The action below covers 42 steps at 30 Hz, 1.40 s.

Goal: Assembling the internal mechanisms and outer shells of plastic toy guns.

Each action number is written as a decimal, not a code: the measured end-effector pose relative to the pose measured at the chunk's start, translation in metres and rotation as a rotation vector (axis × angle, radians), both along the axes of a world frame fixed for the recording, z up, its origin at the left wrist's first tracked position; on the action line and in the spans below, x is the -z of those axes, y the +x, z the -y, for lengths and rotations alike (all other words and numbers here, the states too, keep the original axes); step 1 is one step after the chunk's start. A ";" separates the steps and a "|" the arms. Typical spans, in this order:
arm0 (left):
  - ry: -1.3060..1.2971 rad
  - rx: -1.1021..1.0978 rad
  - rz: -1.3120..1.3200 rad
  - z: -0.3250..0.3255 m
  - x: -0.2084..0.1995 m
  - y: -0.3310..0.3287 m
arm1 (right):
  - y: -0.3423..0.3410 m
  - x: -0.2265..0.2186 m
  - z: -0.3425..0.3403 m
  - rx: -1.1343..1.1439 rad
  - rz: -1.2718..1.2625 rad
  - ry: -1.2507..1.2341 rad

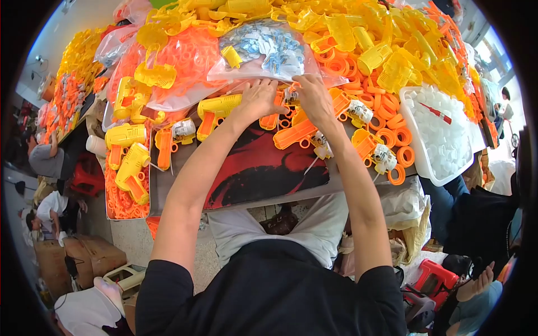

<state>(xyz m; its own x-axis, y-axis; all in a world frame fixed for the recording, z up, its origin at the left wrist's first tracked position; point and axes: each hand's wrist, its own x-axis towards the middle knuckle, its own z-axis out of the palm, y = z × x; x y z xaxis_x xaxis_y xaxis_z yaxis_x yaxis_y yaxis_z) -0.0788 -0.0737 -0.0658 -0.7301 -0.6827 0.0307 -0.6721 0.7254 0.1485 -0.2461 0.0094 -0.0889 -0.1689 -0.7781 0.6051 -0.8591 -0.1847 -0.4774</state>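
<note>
Both my arms reach forward over the worktable. My left hand lies palm down with its fingers stretched out, beside a yellow-and-orange toy gun shell and against the near edge of a clear plastic bag. Blue-and-white small parts fill that bag. At its near right corner, my right hand has its fingers curled in; what they grip is hidden. Between my hands sits an orange part with a grey-white mechanism. Below my right hand lies an orange toy gun half with a similar mechanism.
Yellow shells are heaped at the back. Orange rings lie at right beside a white tub of translucent caps with a red tool. A box of small orange pieces stands at left. Other people work at both sides.
</note>
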 end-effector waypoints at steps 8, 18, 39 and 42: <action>0.020 0.017 -0.201 0.029 0.036 0.010 | -0.030 -0.014 -0.011 0.095 0.034 0.105; 0.248 -0.031 -0.349 0.014 -0.002 0.018 | 0.023 0.015 -0.120 0.163 -0.366 0.101; 0.300 -0.103 -0.353 -0.106 0.020 0.183 | -0.257 -0.027 -0.119 0.453 -0.438 0.136; 0.066 -0.034 -0.442 -0.112 0.005 0.157 | -0.324 -0.024 -0.137 0.330 -0.459 0.341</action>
<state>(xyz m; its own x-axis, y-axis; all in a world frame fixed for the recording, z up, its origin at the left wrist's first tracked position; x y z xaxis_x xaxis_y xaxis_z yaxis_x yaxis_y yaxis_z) 0.0782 0.0378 -0.0713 -0.6339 -0.7168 0.2905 -0.5565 0.6835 0.4724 -0.5705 0.1466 -0.0653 -0.2148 -0.8904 0.4013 -0.9749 0.2198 -0.0343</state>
